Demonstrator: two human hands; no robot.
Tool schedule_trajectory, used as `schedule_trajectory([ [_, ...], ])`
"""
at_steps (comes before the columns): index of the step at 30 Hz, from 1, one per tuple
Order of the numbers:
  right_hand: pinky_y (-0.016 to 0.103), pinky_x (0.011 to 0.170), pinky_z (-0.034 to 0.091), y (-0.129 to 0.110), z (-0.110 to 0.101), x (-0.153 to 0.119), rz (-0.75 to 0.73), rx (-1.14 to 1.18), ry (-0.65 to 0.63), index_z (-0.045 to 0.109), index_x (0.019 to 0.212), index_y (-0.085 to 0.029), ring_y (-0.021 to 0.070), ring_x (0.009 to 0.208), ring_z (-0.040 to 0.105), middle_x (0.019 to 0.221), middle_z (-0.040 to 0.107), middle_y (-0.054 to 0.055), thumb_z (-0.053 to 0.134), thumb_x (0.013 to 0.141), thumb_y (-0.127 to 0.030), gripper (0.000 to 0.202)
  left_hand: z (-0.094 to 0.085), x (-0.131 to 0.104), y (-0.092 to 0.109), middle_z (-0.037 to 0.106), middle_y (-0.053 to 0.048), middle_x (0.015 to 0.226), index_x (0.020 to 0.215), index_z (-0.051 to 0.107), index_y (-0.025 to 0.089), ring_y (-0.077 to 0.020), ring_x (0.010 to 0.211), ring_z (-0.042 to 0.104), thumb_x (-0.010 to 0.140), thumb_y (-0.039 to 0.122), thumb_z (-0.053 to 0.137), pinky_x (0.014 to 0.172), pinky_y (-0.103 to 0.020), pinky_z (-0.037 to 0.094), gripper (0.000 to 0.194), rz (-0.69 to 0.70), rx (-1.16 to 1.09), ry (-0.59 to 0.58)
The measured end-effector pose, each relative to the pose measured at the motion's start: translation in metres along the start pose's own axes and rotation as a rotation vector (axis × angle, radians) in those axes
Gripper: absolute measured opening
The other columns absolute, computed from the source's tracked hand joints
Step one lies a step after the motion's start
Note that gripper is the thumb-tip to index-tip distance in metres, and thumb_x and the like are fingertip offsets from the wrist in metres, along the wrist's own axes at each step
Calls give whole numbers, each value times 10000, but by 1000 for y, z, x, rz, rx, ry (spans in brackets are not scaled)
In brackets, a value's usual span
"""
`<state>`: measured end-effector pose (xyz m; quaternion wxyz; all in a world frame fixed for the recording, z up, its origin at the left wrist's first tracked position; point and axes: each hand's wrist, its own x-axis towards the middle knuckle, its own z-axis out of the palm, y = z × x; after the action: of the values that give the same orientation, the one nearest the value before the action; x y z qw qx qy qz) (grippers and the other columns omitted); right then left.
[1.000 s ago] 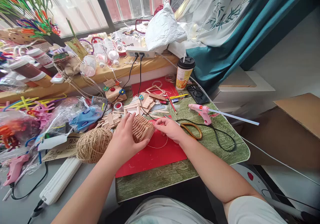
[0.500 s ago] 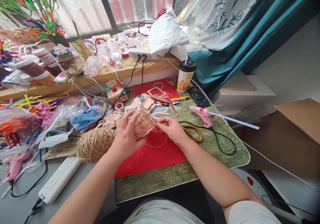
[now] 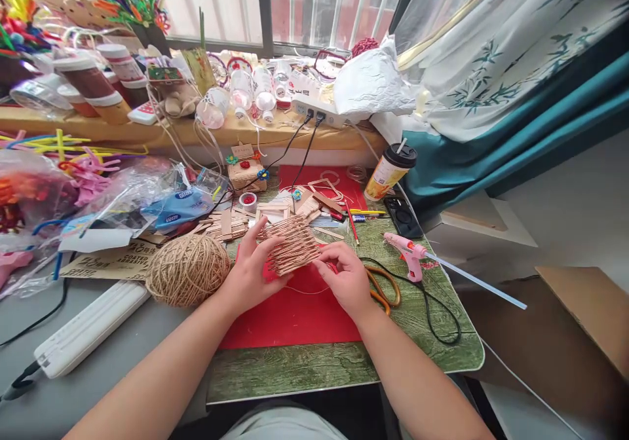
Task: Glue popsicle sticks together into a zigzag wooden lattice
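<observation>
My left hand (image 3: 253, 266) grips a slatted piece wound with brown twine (image 3: 289, 245), the thumb under its lower edge and the fingers at its left side. At the piece's right corner, my right hand (image 3: 344, 276) is pinched, apparently on a strand of twine; the fingertips hide the exact spot. A thin loose strand (image 3: 307, 290) curves below the piece, over a red sheet (image 3: 295, 325). Left of my left hand sits a large ball of twine (image 3: 188, 270). Scissors with orange-brown handles (image 3: 388, 289) lie just right of my right hand.
A pink glue gun (image 3: 409, 253) with a long glue stick and black cord rests at the right. Behind it stand a lidded cup (image 3: 390, 173) and a phone (image 3: 403, 217). Wooden sticks (image 3: 226, 224) are piled behind my hands. A white power strip (image 3: 91, 329) lies at left.
My view has turned, so the scene sits differently in the frame. The twine-wound piece is tilted slightly flatter. Both hands keep their hold at its two sides.
</observation>
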<state>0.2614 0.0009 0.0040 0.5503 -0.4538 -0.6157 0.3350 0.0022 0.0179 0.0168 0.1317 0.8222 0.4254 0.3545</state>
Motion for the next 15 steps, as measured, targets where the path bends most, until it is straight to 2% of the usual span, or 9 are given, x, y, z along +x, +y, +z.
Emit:
schedule_trajectory([
  [3, 448, 988, 592, -4, 0, 0, -31, -79, -14, 784, 928, -271, 257, 1047, 722, 1018, 723, 66, 802, 983, -321, 76, -4, -4, 0, 158, -165, 1830, 1432, 561, 287, -430, 1713, 231, 906, 371, 871, 1320, -662, 403, 616, -9, -70, -4],
  [5, 448, 979, 594, -6, 0, -1, -34, -110, -16, 782, 936, -274, 258, 1050, 724, 1008, 727, 65, 797, 988, -316, 69, -7, -5, 0, 202, -151, 1823, 1383, 584, 289, -410, 1706, 261, 921, 345, 857, 1321, -659, 400, 540, 21, -91, 25],
  [8, 448, 966, 598, -7, -1, -1, -31, -144, -11, 784, 954, -276, 261, 1054, 723, 1011, 731, 67, 802, 986, -320, 57, -11, -6, 1, 335, -124, 1775, 1257, 624, 282, -383, 1683, 314, 924, 286, 845, 1326, -655, 384, 400, 89, -74, 109],
  [11, 440, 953, 601, -7, -1, -1, -25, -176, 1, 787, 958, -272, 252, 1024, 715, 1019, 727, 63, 813, 979, -321, 59, -15, -5, 2, 515, -98, 1660, 1118, 671, 273, -336, 1600, 435, 926, 257, 837, 1301, -589, 419, 255, 129, -23, 186],
  [15, 441, 961, 583, -8, 2, 0, -30, -181, -4, 782, 950, -273, 246, 1014, 702, 1028, 716, 56, 813, 975, -299, 48, -17, -4, 1, 743, -43, 1403, 1082, 725, 301, -283, 1433, 586, 940, 271, 829, 1217, -502, 473, 178, 170, 23, 165],
])
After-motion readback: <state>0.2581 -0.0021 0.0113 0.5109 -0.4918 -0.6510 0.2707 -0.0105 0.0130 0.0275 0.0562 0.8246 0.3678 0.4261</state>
